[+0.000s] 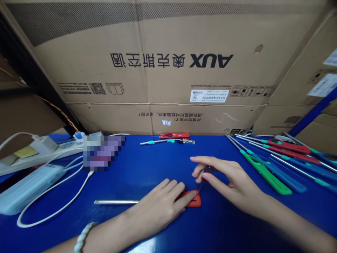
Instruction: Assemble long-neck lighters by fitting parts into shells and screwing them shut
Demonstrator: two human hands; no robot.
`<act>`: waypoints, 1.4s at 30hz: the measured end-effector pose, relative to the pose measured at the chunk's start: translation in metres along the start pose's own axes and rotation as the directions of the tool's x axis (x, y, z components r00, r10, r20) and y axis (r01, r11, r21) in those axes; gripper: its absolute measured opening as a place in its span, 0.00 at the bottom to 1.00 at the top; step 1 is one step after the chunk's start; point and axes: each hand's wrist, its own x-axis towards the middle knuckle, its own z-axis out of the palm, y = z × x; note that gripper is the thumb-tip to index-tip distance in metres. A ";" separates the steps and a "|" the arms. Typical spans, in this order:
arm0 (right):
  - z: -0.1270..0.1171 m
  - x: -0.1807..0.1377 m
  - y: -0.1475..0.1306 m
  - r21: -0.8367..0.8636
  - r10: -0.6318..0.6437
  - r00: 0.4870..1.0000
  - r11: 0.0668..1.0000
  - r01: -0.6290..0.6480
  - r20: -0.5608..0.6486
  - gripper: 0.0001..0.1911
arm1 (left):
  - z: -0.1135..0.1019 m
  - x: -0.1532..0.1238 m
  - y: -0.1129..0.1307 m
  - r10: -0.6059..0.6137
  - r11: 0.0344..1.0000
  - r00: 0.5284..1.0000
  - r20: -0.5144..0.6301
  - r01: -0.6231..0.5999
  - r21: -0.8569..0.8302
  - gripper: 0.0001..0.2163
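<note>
A red long-nosed lighter [195, 202] lies flat on the blue tabletop, its metal tube pointing left. My left hand [162, 203] grips it and presses it down, covering the middle of its body. In my right hand [229, 179], a small screwdriver [208, 169] with a dark handle is pinched between thumb and fingers. Its thin shaft slants down to the right end of the lighter's body, close to my left fingertip. Whether the tip sits in a screw is too small to tell.
Several green, blue and red lighters [268, 172] lie at the right. Lighter parts, including a red casing half [176, 135] and a metal tube [154, 142], lie at the back before a cardboard sheet [168, 80]. A light blue power bank [34, 188], white cable and power strip [60, 149] occupy the left.
</note>
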 end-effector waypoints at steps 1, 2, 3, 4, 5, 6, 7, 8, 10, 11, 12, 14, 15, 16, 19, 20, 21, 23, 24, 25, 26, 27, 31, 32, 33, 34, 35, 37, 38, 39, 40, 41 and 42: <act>0.002 0.000 0.003 -0.034 -0.001 1.000 0.999 0.000 -0.023 0.16 | 0.000 0.000 -0.001 0.003 1.000 1.000 -0.004 -0.003 -0.005 0.16; 0.003 -0.001 0.006 -0.087 -0.016 0.999 0.996 0.012 -0.046 0.13 | 0.000 0.000 -0.001 0.005 1.000 1.000 -0.005 -0.005 -0.009 0.16; 0.005 -0.001 0.009 -0.151 -0.048 0.997 0.988 0.038 -0.066 0.10 | 0.000 0.000 -0.002 0.005 1.000 1.000 -0.003 -0.005 -0.011 0.16; 0.006 -0.002 0.011 -0.214 -0.088 0.993 0.974 0.069 -0.080 0.08 | 0.000 0.000 -0.002 0.006 1.000 1.000 0.001 -0.006 -0.012 0.16; 0.007 -0.003 0.012 -0.272 -0.131 0.988 0.957 0.103 -0.087 0.07 | 0.000 0.000 -0.003 0.006 1.000 1.000 0.005 -0.005 -0.011 0.16; 0.007 -0.003 0.012 -0.318 -0.167 0.982 0.939 0.131 -0.086 0.08 | 0.001 0.000 -0.003 0.005 1.000 1.000 0.007 -0.004 -0.009 0.17; 0.005 -0.004 0.010 -0.346 -0.189 0.979 0.926 0.151 -0.079 0.08 | 0.001 0.000 -0.003 0.003 1.000 1.000 0.011 -0.003 -0.006 0.17; 0.003 -0.004 0.007 -0.350 -0.194 0.979 0.923 0.160 -0.064 0.09 | 0.000 0.000 -0.003 0.002 1.000 1.000 0.015 -0.002 -0.004 0.17; -0.002 -0.004 -0.001 -0.289 -0.161 0.987 0.946 0.150 -0.015 0.15 | 0.000 0.000 -0.003 -0.001 1.000 1.000 0.031 0.001 0.001 0.17; -0.005 -0.003 -0.005 -0.234 -0.125 0.992 0.964 0.125 0.015 0.19 | -0.001 0.000 -0.003 -0.003 1.000 0.999 0.041 0.003 0.003 0.17; -0.007 -0.003 -0.008 -0.170 -0.086 0.995 0.981 0.093 0.045 0.22 | -0.001 0.001 -0.003 -0.003 1.000 0.999 0.051 0.003 0.004 0.17; -0.008 -0.002 -0.010 -0.054 -0.016 0.996 0.998 0.021 0.091 0.25 | -0.002 0.001 -0.003 -0.003 1.000 0.998 0.058 0.003 0.003 0.17; -0.007 -0.002 -0.009 -0.014 0.005 0.995 1.000 -0.004 0.097 0.25 | -0.003 0.001 -0.003 -0.002 1.000 0.998 0.059 0.002 0.002 0.17; -0.005 -0.002 -0.006 0.005 0.018 0.996 1.000 -0.019 0.085 0.24 | -0.003 0.002 -0.003 -0.002 1.000 0.998 0.060 0.002 0.001 0.17; 0.005 -0.003 0.006 -0.088 -0.025 0.998 0.996 0.020 -0.052 0.14 | -0.003 0.001 -0.003 -0.003 1.000 0.998 0.070 0.003 0.004 0.17; 0.008 -0.004 0.010 -0.156 -0.067 0.993 0.986 0.051 -0.096 0.10 | -0.002 0.001 -0.003 -0.004 1.000 0.997 0.073 0.004 0.004 0.17; 0.011 -0.004 0.012 -0.227 -0.114 0.986 0.970 0.083 -0.125 0.07 | -0.002 0.001 -0.004 -0.006 1.000 0.997 0.071 0.006 0.005 0.18; 0.012 -0.004 0.013 -0.325 -0.191 0.972 0.936 0.138 -0.137 0.07 | -0.001 0.000 -0.004 -0.004 1.000 0.998 0.063 0.003 0.005 0.18; 0.011 -0.004 0.011 -0.327 -0.201 0.972 0.933 0.152 -0.120 0.09 | -0.001 0.000 -0.004 -0.002 1.000 0.998 0.059 0.002 0.006 0.18; 0.010 -0.004 0.008 -0.290 -0.188 0.977 0.945 0.153 -0.096 0.12 | 0.000 0.000 -0.003 -0.001 1.000 0.998 0.056 0.000 0.006 0.17; 0.008 -0.004 0.005 -0.218 -0.158 0.985 0.966 0.140 -0.064 0.15 | 0.000 0.000 -0.003 0.000 1.000 0.999 0.054 0.000 0.007 0.17; 0.006 -0.004 0.001 -0.124 -0.116 0.993 0.986 0.113 -0.021 0.19 | 0.000 0.000 -0.003 0.000 1.000 0.999 0.053 0.000 0.007 0.17; 0.005 -0.002 0.000 0.069 -0.013 0.998 0.998 0.009 0.058 0.17 | 0.001 0.000 -0.003 -0.004 1.000 0.999 0.043 0.003 0.008 0.17; 0.006 -0.002 0.002 0.034 -0.009 1.000 0.999 0.009 0.024 0.12 | 0.001 0.000 -0.003 -0.003 1.000 0.999 0.044 0.003 0.009 0.17; 0.008 -0.003 0.005 -0.025 -0.017 1.000 1.000 0.016 -0.022 0.07 | 0.001 0.000 -0.003 -0.003 1.000 0.999 0.045 0.003 0.009 0.17; 0.010 -0.003 0.007 -0.096 -0.037 0.997 0.995 0.031 -0.067 0.03 | 0.001 0.000 -0.004 -0.004 1.000 0.999 0.045 0.004 0.008 0.17; 0.011 -0.003 0.009 -0.170 -0.070 0.993 0.984 0.053 -0.099 0.03 | 0.001 0.000 -0.004 -0.005 1.000 0.999 0.045 0.005 0.005 0.17; 0.012 -0.004 0.009 -0.275 -0.139 0.985 0.955 0.107 -0.102 0.05 | 0.001 0.000 -0.004 -0.004 1.000 0.999 0.038 0.004 -0.003 0.17; 0.011 -0.004 0.007 -0.279 -0.152 0.985 0.952 0.124 -0.079 0.06 | 0.001 0.000 -0.004 -0.004 1.000 0.999 0.033 0.004 -0.005 0.17; 0.010 -0.003 0.004 -0.248 -0.145 0.988 0.960 0.129 -0.046 0.09 | 0.001 0.000 -0.004 -0.003 1.000 1.000 0.031 0.003 -0.005 0.17; 0.008 -0.003 0.000 -0.180 -0.113 0.994 0.977 0.112 0.002 0.14 | 0.001 0.000 -0.004 -0.002 1.000 1.000 0.031 0.002 -0.004 0.17; 0.006 -0.003 -0.003 -0.097 -0.074 0.996 0.992 0.079 0.058 0.19 | 0.001 0.000 -0.004 -0.001 1.000 0.999 0.034 0.001 -0.001 0.16; 0.005 -0.002 -0.006 -0.021 -0.044 0.994 0.999 0.046 0.105 0.22 | 0.001 0.000 -0.004 -0.002 1.000 0.999 0.038 0.002 0.001 0.17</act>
